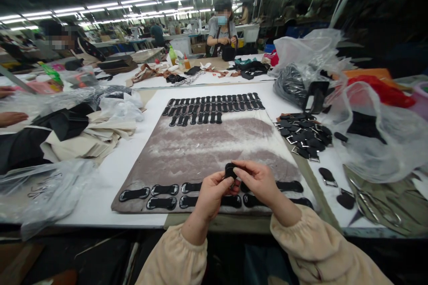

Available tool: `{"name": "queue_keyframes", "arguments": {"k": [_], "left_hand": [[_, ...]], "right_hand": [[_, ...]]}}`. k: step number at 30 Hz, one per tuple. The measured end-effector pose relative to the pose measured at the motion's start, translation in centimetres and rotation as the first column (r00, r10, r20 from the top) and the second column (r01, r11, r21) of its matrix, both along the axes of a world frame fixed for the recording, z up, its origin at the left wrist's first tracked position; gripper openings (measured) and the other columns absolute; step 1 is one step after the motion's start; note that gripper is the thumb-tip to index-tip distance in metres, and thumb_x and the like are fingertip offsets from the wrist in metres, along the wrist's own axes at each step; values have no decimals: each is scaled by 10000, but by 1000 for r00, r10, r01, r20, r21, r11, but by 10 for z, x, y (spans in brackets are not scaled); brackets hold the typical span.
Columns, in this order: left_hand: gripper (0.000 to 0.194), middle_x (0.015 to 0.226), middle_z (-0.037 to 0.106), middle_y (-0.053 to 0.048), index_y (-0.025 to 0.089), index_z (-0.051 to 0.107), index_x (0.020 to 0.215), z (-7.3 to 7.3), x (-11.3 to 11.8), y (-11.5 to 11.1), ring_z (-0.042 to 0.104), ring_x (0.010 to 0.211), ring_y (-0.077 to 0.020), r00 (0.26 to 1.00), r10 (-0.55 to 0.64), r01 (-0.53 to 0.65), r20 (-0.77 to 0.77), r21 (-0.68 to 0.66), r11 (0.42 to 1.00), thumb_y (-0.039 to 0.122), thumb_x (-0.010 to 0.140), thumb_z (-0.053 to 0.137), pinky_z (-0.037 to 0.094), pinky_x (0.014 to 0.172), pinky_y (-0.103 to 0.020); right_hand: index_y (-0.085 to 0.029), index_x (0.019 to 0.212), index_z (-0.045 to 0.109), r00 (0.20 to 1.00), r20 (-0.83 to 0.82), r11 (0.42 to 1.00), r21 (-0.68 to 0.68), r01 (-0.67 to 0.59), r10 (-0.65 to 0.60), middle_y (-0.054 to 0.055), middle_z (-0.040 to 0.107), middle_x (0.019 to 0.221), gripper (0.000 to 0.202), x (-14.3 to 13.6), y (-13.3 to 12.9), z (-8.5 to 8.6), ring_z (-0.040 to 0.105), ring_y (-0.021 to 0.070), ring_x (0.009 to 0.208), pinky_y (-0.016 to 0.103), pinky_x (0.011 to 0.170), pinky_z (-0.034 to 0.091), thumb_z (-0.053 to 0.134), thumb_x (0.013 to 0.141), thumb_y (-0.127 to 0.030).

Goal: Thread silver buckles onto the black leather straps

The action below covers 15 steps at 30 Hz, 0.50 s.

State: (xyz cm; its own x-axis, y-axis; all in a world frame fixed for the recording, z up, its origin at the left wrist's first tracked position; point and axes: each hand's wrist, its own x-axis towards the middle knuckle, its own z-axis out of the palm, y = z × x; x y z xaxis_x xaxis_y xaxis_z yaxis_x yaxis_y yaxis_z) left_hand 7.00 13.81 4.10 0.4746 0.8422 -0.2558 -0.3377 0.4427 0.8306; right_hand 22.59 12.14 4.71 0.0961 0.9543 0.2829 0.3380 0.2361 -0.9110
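My left hand (214,193) and my right hand (259,182) meet above the near side of a brown padded board (180,147). Between their fingertips both pinch a small black tab (230,170) that looks folded over; the fingers cover its lower part. Under and beside my hands lie two rows of black dog-bone-shaped pieces (165,189) with shiny, wet-looking ends. More such pieces (214,99) stand in close rows along the board's far side. To the right is a pile of black tabs with metal buckles (304,136).
Scissors (368,205) lie at the right on olive cloth, near two loose buckled tabs (327,177). Clear plastic bags (384,138) bulge at the right. Fabric stacks (90,136) and plastic lie left. Across the table a masked person (222,31) handles a black item; another person's hand (13,119) is far left.
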Motion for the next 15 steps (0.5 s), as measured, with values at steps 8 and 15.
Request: {"name": "queue_keyframes", "arguments": {"k": [8, 15], "left_hand": [[232, 682, 692, -45, 111, 720, 852, 2, 3, -4, 600, 569, -124, 998, 50, -48, -28, 76, 996, 295, 711, 732, 493, 595, -248], [174, 689, 700, -45, 128, 721, 811, -3, 1, -2, 617, 596, -144, 989, -32, 51, -141, 130, 990, 280, 729, 706, 497, 613, -254]], "right_hand": [[-194, 1102, 683, 960, -261, 991, -53, -123, 105, 54, 706, 936, 318, 12, -1, 13, 655, 220, 908, 359, 846, 544, 593, 901, -423], [-194, 982, 714, 993, -113, 999, -9, -42, 40, 67, 706, 906, 227, 19, 3, 18, 665, 228, 840, 334, 753, 549, 651, 851, -369]]}}
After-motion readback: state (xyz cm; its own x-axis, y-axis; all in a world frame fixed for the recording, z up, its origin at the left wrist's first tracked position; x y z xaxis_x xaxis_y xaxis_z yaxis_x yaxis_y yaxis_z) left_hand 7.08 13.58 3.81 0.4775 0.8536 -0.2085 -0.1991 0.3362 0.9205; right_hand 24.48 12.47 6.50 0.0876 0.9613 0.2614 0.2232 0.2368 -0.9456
